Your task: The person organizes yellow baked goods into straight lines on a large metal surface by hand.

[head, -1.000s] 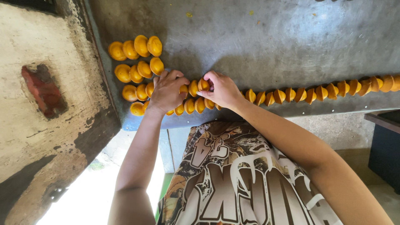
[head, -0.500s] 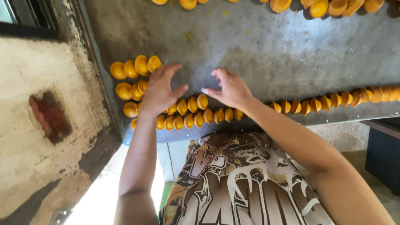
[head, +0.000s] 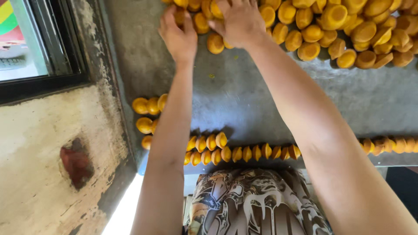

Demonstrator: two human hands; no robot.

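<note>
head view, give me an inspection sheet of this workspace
surface: grey table, worn, bare in the middle
job's things: loose pile of orange pieces at the far edge; neat rows along the near edge
clutter: nothing seen
hands: left hand and right hand both reach into the pile, fingers spread on pieces; grip unclear
cables: nothing seen
surroundings: rough wall with a red patch, dark window frame at left

left hand [head: 177,37] on orange pieces [head: 331,30] | right hand [head: 237,21] on same pile | grey table [head: 244,95]
</note>
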